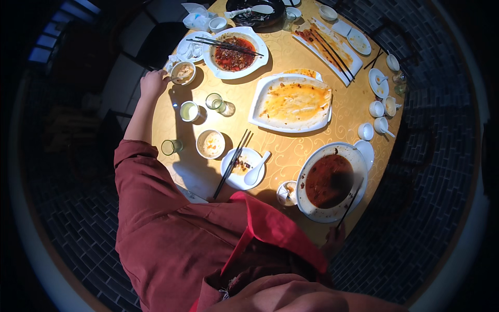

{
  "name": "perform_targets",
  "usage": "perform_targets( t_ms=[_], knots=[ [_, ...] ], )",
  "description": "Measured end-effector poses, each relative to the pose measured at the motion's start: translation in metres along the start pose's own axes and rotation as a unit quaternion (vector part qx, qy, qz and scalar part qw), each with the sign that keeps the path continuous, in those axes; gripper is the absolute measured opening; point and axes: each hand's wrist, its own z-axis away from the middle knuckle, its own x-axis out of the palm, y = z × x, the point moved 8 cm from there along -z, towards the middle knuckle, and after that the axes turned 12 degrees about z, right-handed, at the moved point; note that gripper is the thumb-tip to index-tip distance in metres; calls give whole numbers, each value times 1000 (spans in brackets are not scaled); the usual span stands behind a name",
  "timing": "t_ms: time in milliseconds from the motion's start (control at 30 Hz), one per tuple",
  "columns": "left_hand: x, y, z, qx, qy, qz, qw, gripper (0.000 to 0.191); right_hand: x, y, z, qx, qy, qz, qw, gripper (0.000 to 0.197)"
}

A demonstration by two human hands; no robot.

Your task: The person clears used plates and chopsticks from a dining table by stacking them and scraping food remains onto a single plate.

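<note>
At the table's left edge, my left hand [154,82] reaches to a small white bowl [184,69] with food remains. Its fingers pinch what looks like a spoon handle [178,78] at the bowl's near rim. My right hand [334,237], dim at the lower right, grips black chopsticks [349,204]. They slant over the rim of a large round bowl [306,204] of red, oily broth. Close to my body lies a small plate [228,168] bearing scraps, a white spoon [257,168] and another pair of black chopsticks [230,171].
Green-tinted glasses [214,101] and a used bowl [210,144] stand on the left. An oily white serving dish [296,103] occupies the centre. Beyond are a bowl of red chilli leftovers [236,54], a long rectangular plate [327,46] and a black pot [255,17]. Small cups [376,109] line the right edge.
</note>
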Motion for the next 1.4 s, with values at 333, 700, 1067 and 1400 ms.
perform_targets(
  t_ms=[333,700,1067,1400],
  knots=[
    [44,107,-110,201,27,-45,978,38,-8,10,-3,-29,8,-5,1000,40],
    [47,114,-98,252,-26,-103,962,22,-15,-18,9,-40,47,13,998,36],
    [-1,126,27,60,-277,376,882,12,1,-9,0,-98,17,-99,990,35],
    [27,379,316,26,-629,635,448,16,126,-94,13,-3,-238,-389,890,31]
  ],
)
